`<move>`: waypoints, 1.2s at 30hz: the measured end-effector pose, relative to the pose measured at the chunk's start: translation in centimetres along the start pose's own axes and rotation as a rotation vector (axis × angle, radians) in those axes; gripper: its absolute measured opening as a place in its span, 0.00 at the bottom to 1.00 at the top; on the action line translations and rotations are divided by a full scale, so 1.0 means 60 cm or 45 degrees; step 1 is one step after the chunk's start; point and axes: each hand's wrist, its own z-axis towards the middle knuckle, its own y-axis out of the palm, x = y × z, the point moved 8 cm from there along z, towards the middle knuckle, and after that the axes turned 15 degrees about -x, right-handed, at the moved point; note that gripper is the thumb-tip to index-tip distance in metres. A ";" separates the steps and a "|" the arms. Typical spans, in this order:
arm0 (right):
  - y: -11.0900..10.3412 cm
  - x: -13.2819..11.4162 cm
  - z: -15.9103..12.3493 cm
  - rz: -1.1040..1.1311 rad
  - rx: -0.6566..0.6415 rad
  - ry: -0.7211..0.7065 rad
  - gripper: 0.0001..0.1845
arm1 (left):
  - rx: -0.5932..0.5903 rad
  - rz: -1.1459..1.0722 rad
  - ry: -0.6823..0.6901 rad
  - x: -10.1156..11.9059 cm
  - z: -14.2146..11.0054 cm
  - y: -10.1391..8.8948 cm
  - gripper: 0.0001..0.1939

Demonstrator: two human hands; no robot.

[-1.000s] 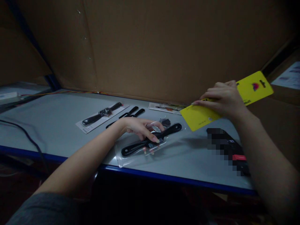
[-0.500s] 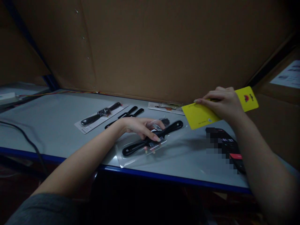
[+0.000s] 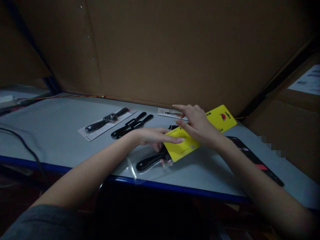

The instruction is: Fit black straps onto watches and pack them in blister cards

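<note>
Yellow card (image 3: 180,146) under right hand (image 3: 198,125)

Two hands (image 3: 152,138) (image 3: 197,125), one yellow card (image 3: 181,148)

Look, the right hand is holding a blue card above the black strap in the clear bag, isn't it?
Not quite: the card is yellow, not blue, as the head view shows. The rest is right: the right hand is holding it above the black strap in the clear bag.
</note>
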 end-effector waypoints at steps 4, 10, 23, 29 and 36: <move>-0.025 0.020 -0.009 0.043 0.144 0.063 0.27 | 0.076 -0.087 -0.007 -0.007 0.003 -0.008 0.26; -0.041 0.239 -0.056 0.640 0.469 0.780 0.33 | 0.142 -0.262 0.062 -0.008 0.010 -0.019 0.27; 0.013 0.063 -0.019 0.634 0.222 0.166 0.29 | 0.353 -0.520 0.131 -0.003 -0.003 -0.036 0.24; 0.017 0.069 -0.019 0.834 0.233 0.096 0.31 | 0.301 -0.448 0.112 0.008 -0.011 -0.035 0.25; -0.016 0.107 -0.042 0.935 0.556 0.134 0.20 | 0.739 0.268 0.069 0.113 -0.125 -0.063 0.31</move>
